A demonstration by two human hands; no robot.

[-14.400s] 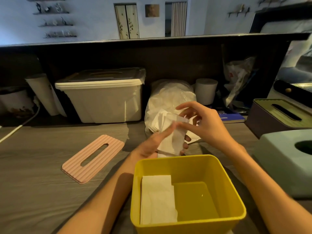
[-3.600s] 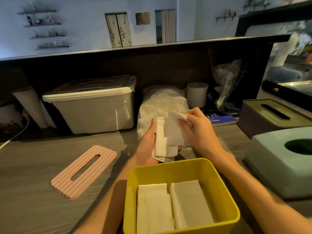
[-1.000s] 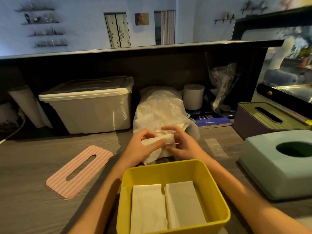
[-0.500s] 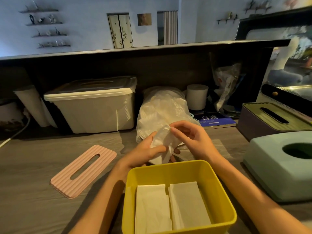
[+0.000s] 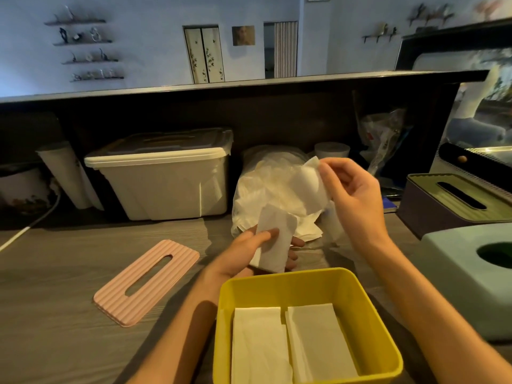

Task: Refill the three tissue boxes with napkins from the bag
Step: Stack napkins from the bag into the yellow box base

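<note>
**Napkins in both hands above the open yellow box**

At centre frame the left hand (image 5: 250, 249) grips a folded napkin (image 5: 273, 245), thumb on top and fingers curled beneath, just above the far rim of the yellow box (image 5: 371, 314). Up and to the right, the right hand (image 5: 350, 194) pinches a loose sheet (image 5: 309, 180) between thumb and fingertips, lifted in front of the bag (image 5: 266, 187). The bag, thin clear plastic, sits on the table (image 5: 55, 300) at middle centre, with more white napkins spilling from its mouth behind the left hand.

The yellow box stands open at bottom centre. Two stacks (image 5: 293, 345) of napkins lie flat in it, side by side, touching. Its pink lid (image 5: 146, 282), ribbed and slotted, lies flat on the table at lower left, well apart from the box.

At the right edge sit two more tissue boxes: a pale green box (image 5: 454, 275) with an oval opening, closed, and behind it a dark box (image 5: 432, 209) with an olive slotted lid.

Against the back panel at middle left stands a lidded white bin (image 5: 166, 184), and a paper roll (image 5: 332, 151) shows behind the bag.
</note>
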